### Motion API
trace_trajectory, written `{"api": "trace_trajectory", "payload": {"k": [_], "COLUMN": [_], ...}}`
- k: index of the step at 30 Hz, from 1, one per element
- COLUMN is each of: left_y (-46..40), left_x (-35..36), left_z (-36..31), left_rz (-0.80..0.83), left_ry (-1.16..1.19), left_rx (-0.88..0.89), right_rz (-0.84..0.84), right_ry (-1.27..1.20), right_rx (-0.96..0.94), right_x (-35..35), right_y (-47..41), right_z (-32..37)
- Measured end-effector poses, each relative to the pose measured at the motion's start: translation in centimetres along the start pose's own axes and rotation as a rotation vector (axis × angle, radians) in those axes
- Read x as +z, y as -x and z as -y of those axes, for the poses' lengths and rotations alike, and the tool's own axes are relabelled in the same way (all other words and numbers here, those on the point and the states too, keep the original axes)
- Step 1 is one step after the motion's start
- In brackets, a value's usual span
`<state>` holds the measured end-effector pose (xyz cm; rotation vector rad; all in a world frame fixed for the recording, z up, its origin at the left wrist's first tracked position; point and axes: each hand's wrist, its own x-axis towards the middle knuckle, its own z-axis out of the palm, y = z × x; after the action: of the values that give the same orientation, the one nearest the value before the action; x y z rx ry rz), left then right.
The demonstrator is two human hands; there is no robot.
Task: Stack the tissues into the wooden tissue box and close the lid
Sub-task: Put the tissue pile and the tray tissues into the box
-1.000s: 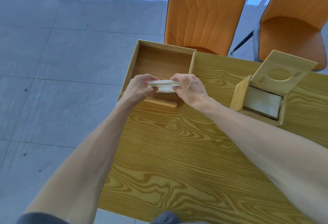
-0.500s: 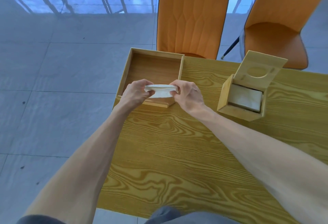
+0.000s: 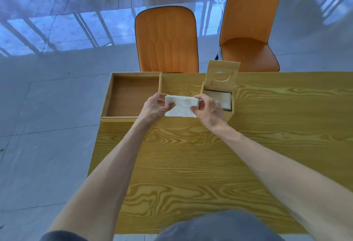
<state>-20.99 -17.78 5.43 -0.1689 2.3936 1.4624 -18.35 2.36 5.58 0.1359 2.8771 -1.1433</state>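
A white stack of tissues (image 3: 180, 106) is held above the table between both hands. My left hand (image 3: 154, 107) grips its left end and my right hand (image 3: 208, 110) grips its right end. Just right of it stands the wooden tissue box (image 3: 230, 115), its lid (image 3: 221, 74) with an oval slot tilted up and open. Pale tissues (image 3: 221, 98) lie inside the box, partly hidden by my right hand. The held stack sits between the box and a wooden tray.
An empty shallow wooden tray (image 3: 107, 97) sits at the table's left far corner, overhanging the edge. Two orange chairs (image 3: 168, 40) (image 3: 248, 29) stand behind the wood-grain table (image 3: 191, 164). Grey tiled floor lies to the left.
Both hands have carried the tissue stack from over the tray rightward toward the open tissue box. The camera view has shifted, so the box now appears close to my right hand.
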Motion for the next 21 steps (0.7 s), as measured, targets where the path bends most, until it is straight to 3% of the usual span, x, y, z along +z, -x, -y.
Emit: {"api": "trace_trajectory", "payload": {"k": [10, 21], "left_y": [-1.2, -5.2], "left_x": [7.5, 11.5], "left_z": [-4.4, -7.1], "left_rz": [0.083, -0.138], "left_ry": [0.082, -0.071], "left_rx": [-0.036, -0.096], "right_rz": [-0.073, -0.138], "right_ry": [-0.168, -0.159], "right_rx": [0.223, 0.321], "right_x": [-5.7, -6.9], "right_y": [-0.4, -4.9], "right_z": [-5.8, -9.2]}}
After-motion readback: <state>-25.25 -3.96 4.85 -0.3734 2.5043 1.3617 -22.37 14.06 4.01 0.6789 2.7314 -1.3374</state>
